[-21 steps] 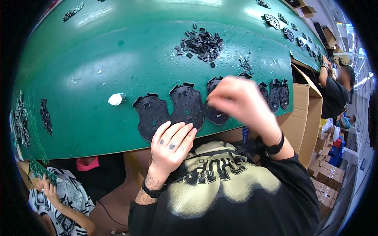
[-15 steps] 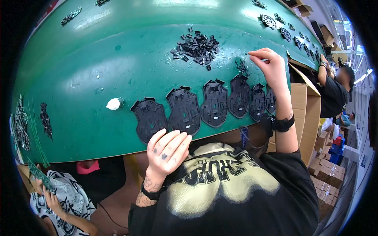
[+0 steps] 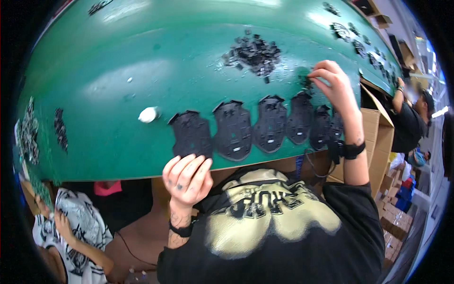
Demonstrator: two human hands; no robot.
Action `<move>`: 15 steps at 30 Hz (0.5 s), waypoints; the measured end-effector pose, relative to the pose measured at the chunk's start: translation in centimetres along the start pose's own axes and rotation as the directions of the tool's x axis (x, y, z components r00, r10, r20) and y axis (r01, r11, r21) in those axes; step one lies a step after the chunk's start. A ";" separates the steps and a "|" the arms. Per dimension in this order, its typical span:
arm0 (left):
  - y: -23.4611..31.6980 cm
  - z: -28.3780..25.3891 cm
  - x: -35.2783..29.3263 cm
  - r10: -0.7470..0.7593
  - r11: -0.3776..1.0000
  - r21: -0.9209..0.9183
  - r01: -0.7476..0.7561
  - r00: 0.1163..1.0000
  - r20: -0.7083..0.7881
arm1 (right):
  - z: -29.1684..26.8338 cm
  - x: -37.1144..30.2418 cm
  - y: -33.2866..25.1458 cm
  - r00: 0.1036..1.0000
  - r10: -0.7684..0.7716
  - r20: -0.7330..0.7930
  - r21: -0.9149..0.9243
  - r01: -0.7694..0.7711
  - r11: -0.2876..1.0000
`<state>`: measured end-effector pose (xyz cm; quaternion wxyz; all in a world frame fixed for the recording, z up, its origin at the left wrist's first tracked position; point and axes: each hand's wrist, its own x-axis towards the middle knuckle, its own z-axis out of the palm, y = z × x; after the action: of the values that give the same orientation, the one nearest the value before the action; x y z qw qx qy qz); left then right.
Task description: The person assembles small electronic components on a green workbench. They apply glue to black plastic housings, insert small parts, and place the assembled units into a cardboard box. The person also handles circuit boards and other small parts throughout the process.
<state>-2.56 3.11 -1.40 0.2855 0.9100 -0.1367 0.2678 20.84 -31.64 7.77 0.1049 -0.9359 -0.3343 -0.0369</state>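
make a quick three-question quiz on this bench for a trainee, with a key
1. Which of the worker's hands is nearer the leftmost black shell?
2. True or false: the white-topped container is to the left of that shell.
3. Fill in: the heap of small black parts lies on a ____ table.

Key: 1. The left hand. 2. True. 3. Green.

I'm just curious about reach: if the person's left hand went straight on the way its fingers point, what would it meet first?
Probably the leftmost black shell in the row: the left hand overlaps its near end in the picture, though whether they touch is unclear.
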 end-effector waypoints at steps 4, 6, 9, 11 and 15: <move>-0.4 0.6 -0.5 0.003 1.000 -0.009 -0.003 1.000 -0.007 | -1.9 -0.4 -4.1 0.990 0.140 -0.002 0.052 -0.140 0.989; -0.2 0.5 -0.7 -0.019 1.000 0.004 0.019 1.000 -0.023 | -2.6 0.3 -8.8 0.985 0.159 -0.066 0.179 -0.146 0.973; 0.1 0.4 -0.7 -0.026 1.000 -0.003 0.026 0.997 -0.074 | -0.7 0.5 -14.2 0.999 -0.029 -0.020 0.499 0.035 0.866; 0.0 0.5 -0.7 -0.029 0.999 -0.047 0.025 0.996 -0.088 | 1.7 0.3 -17.4 0.995 -0.022 0.097 0.646 -0.046 0.762; -0.1 1.0 -0.4 -0.034 0.997 -0.080 0.023 0.990 -0.134 | 5.3 0.2 -20.5 0.975 0.028 0.220 0.744 -0.186 0.642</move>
<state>-2.41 2.64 -2.40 0.3333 0.8797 -0.1145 0.3192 7.97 -14.88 6.13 0.4573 -0.8227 -0.2712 0.2012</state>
